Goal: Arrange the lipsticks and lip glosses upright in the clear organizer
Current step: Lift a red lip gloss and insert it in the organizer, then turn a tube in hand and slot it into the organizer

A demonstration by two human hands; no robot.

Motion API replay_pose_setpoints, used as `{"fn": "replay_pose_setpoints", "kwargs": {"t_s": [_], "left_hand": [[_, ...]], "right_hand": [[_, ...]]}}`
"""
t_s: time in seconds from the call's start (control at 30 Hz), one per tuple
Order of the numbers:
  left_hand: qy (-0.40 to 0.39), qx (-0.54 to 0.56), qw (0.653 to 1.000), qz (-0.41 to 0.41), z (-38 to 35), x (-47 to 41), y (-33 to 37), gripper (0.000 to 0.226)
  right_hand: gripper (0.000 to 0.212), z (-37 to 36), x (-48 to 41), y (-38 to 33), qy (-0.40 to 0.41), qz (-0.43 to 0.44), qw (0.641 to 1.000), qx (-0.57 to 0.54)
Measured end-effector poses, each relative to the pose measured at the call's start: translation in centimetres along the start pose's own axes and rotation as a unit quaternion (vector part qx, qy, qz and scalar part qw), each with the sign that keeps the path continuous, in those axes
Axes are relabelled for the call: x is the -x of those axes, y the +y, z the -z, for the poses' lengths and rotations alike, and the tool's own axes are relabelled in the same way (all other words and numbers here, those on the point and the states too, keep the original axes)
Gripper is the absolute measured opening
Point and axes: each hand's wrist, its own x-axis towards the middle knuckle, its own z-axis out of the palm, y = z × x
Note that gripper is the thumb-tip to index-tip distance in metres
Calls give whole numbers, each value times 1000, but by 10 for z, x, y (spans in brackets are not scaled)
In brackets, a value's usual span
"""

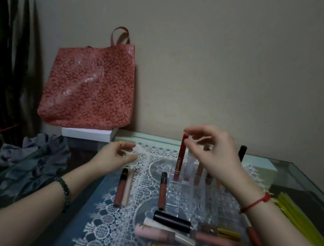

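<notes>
Where the right hand [214, 151] reaches, organizer [204, 196] tubes blur.

Tote bag [90, 87]: red-pink w/ small floral print, glossy. Lace mat [118, 223]: white openwork over blue-grey. Upright tube [180, 156]: red, gold lettering. Organizer [204, 198]: clear. Flat tubes: nude-brown w/ black cap [163, 190], pale pink [151, 233], black [172, 221]. Wrist cord [256, 203]: red. Bead bracelet [63, 190]: dark green. Cloth [32, 163]: grey. Strips [299, 219]: yellow.
</notes>
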Motion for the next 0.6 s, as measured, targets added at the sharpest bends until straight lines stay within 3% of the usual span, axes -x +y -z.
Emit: {"fn": "replay_pose_setpoints", "kwargs": {"t_s": [0.27,0.43,0.6], "left_hand": [[-105,-49,992,52,-18,13,-24,54],[-133,-53,988,56,-22,15,-34,54],[-143,-34,988,54,-22,12,-36,53]], "right_hand": [[43,-63,41,3,-220,-31,974,41],[52,-100,61,4,-241,-20,965,101],[62,-124,63,8,-264,1,937,229]]}}
